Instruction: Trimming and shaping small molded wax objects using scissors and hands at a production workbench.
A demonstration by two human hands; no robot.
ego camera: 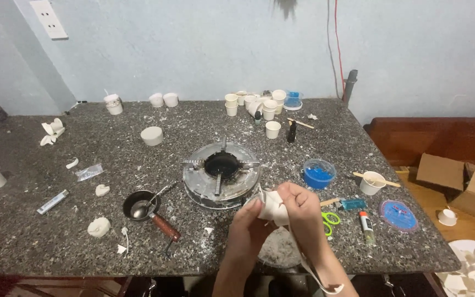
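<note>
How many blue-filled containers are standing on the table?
2: a blue bowl right of the burner, and a small clear cup at the back by the white cups. Others may be hidden.

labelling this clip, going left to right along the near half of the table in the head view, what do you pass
white lump → small pan with spoon → round burner → torn paper cup in both hands → blue tub → glue stick → blue disc
</note>
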